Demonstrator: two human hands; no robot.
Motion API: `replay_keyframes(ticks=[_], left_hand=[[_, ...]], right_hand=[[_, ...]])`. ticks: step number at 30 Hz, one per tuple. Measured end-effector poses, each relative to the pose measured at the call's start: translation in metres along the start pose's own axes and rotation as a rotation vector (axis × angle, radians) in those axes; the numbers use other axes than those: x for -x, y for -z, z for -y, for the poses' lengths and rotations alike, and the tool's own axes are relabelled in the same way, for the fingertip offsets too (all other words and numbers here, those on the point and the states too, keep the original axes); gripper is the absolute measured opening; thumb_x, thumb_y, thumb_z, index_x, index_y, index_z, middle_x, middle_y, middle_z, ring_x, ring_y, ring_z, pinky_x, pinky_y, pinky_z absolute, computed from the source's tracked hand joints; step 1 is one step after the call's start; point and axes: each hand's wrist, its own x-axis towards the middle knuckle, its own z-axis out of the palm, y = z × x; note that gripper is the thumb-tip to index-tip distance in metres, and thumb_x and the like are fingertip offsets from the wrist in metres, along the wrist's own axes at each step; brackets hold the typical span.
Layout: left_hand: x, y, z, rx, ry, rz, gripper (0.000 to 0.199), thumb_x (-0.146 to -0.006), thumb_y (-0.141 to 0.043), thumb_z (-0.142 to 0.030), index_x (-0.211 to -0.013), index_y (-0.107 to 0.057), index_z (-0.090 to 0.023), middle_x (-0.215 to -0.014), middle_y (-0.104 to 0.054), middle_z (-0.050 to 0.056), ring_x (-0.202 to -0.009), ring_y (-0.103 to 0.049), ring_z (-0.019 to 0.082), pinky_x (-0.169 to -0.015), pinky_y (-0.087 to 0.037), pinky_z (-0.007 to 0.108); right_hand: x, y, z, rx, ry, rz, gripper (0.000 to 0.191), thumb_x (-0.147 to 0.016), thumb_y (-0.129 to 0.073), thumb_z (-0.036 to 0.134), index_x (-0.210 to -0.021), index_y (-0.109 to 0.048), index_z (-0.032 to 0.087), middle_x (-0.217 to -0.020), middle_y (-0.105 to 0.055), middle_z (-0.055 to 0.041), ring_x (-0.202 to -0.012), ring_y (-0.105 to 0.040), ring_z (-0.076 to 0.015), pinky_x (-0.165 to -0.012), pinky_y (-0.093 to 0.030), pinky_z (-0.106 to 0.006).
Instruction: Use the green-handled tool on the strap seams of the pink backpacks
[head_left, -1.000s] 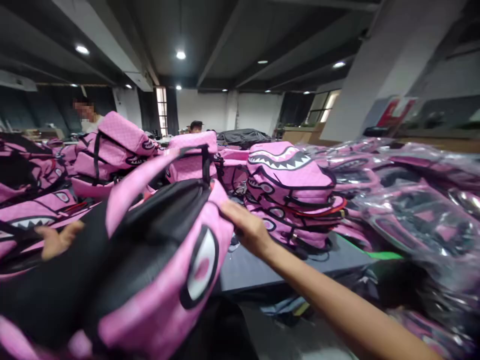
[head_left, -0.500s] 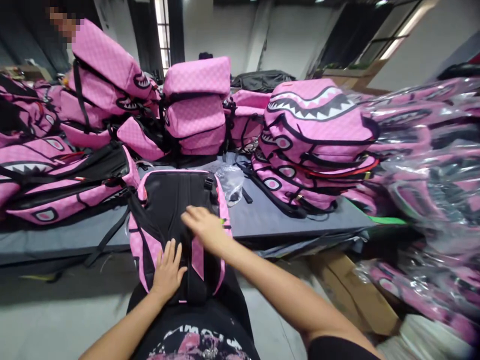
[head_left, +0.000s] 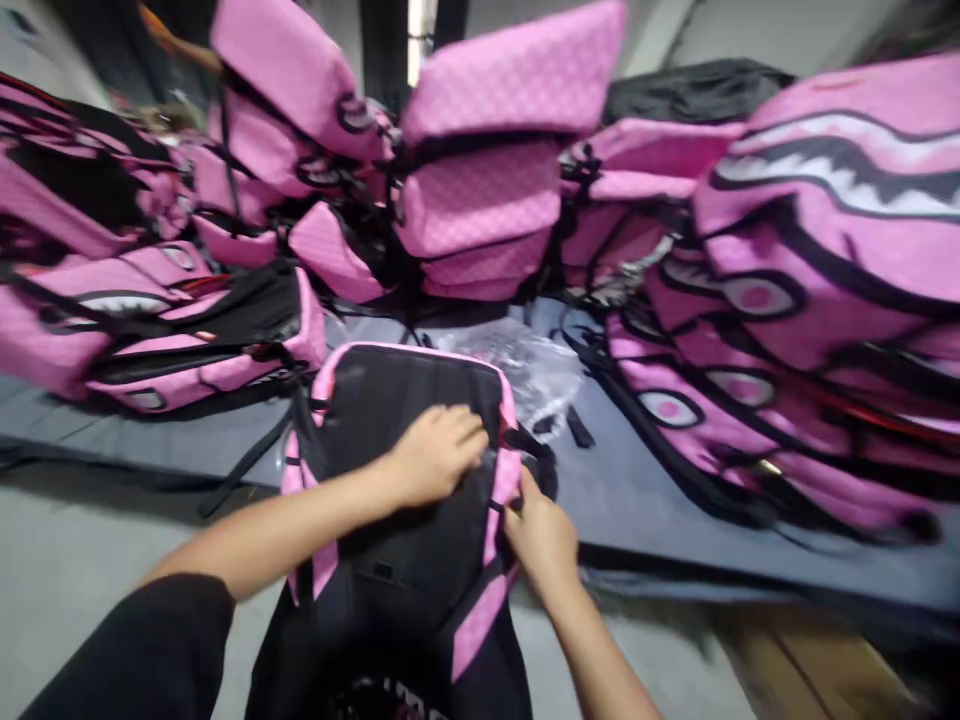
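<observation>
Blur softens everything; the lower end of a backpack [head_left: 420, 400] fades into dark clothing, and the stacked bags [head_left: 840, 230] on the right are cut off by the frame. The backpack is before the person at the grey surface's [head_left: 622, 500] near edge, under the left hand [head_left: 439, 455], whose curled fingers may or may not grip, while the right hand's [head_left: 544, 530] fingers pinch its side edge. Its black back panel faces up, trimmed in pink.
</observation>
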Motion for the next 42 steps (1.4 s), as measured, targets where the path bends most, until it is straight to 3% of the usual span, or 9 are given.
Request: replay_keyframes(ticks=[5, 11, 17, 21, 24, 28, 33, 37, 42], left_hand=[[-0.089, -0.034, 0.038, 0.044, -0.238, 0.106, 0.033, -0.093, -0.055, -0.041, -0.087, -0.069, -0.011, -0.084, -0.068, 0.014, -0.088, -0.06, 0.025, -0.082, -0.042, 0.041], [-0.085, -0.034, 0.05, 0.083, -0.407, 0.225, 0.043, -0.093, -0.05, -0.055, -0.08, -0.069, -0.018, -0.08, -0.066, 0.006, -0.082, -0.054, 0.021, -0.08, -0.038, 0.039], [-0.096, -0.023, 0.09, -0.189, -0.234, 0.146, 0.056, -0.101, -0.032, -0.051, -0.087, -0.071, -0.013, -0.088, -0.062, 0.003, -0.104, -0.051, 0.022, -0.109, -0.027, 0.054], [-0.081, -0.022, 0.063, -0.088, -0.356, 0.117, 0.046, -0.096, -0.043, -0.055, -0.084, -0.069, -0.019, -0.085, -0.063, 0.005, -0.095, -0.055, 0.024, -0.106, -0.034, 0.051], [-0.069, -0.021, 0.038, 0.048, -0.422, 0.206, 0.043, -0.087, -0.056, -0.061, -0.084, -0.067, -0.02, -0.08, -0.063, 0.004, -0.084, -0.056, 0.023, -0.094, -0.041, 0.045], [-0.067, -0.023, 0.025, 0.041, -0.339, 0.29, 0.046, -0.071, -0.077, -0.059, -0.086, -0.07, -0.016, -0.08, -0.066, 0.005, -0.088, -0.058, 0.026, -0.094, -0.042, 0.046], [-0.058, -0.029, 0.024, 0.085, -0.265, 0.236, 0.041, -0.068, -0.083, -0.05, -0.089, -0.071, -0.016, -0.086, -0.067, 0.005, -0.098, -0.058, 0.027, -0.112, -0.032, 0.052], [-0.049, -0.031, 0.022, 0.153, -0.267, 0.213, 0.038, -0.069, -0.082, -0.046, -0.092, -0.07, -0.018, -0.089, -0.066, 0.003, -0.103, -0.057, 0.027, -0.117, -0.028, 0.055], [-0.043, -0.033, 0.015, 0.124, -0.233, 0.23, 0.032, -0.071, -0.082, -0.041, -0.091, -0.072, -0.018, -0.088, -0.066, 0.004, -0.106, -0.056, 0.029, -0.117, -0.026, 0.062]], right_hand=[[0.003, -0.006, 0.011, -0.03, -0.016, -0.078, 0.054, -0.089, -0.048, 0.013, -0.143, -0.047, 0.012, -0.104, -0.072, -0.0142, -0.098, -0.069, -0.0265, -0.077, -0.052, -0.031], [0.001, -0.008, 0.012, -0.013, -0.038, -0.009, 0.067, -0.085, -0.059, 0.015, -0.148, -0.037, 0.003, -0.116, -0.068, -0.0205, -0.113, -0.063, -0.0284, -0.087, -0.053, -0.032], [-0.008, -0.01, 0.003, -0.085, -0.024, 0.039, 0.052, -0.087, -0.052, 0.013, -0.139, -0.05, 0.009, -0.109, -0.071, -0.0177, -0.108, -0.065, -0.0308, -0.086, -0.054, -0.038], [-0.004, 0.002, -0.012, -0.46, -0.012, -0.116, 0.038, -0.094, -0.051, 0.029, -0.128, -0.061, 0.016, -0.107, -0.073, -0.0135, -0.101, -0.07, -0.03, -0.086, -0.055, -0.041], [0.006, 0.025, -0.016, -0.861, 0.04, -0.302, 0.056, -0.093, -0.05, 0.061, -0.126, -0.061, 0.018, -0.108, -0.074, -0.0116, -0.096, -0.071, -0.0262, -0.08, -0.057, -0.036], [0.016, 0.051, -0.004, -1.089, 0.049, -0.159, 0.085, -0.084, -0.035, 0.085, -0.115, -0.068, 0.012, -0.051, -0.062, -0.001, -0.045, -0.059, -0.0168, -0.047, -0.049, -0.028], [0.014, 0.029, 0.014, -1.38, -0.023, -0.229, 0.054, -0.077, -0.075, 0.056, -0.115, -0.066, 0.018, -0.087, -0.075, -0.0052, -0.065, -0.07, -0.0174, -0.06, -0.057, -0.03], [0.008, -0.004, 0.018, -1.231, -0.081, -0.462, 0.023, -0.079, -0.075, 0.037, -0.081, -0.062, 0.018, -0.058, -0.062, 0.0038, -0.044, -0.054, -0.0105, -0.044, -0.044, -0.022], [0.006, -0.027, 0.02, -1.032, -0.029, -0.573, 0.019, -0.082, -0.067, 0.035, -0.079, -0.063, 0.017, -0.055, -0.058, 0.0043, -0.043, -0.051, -0.0104, -0.045, -0.043, -0.024]])
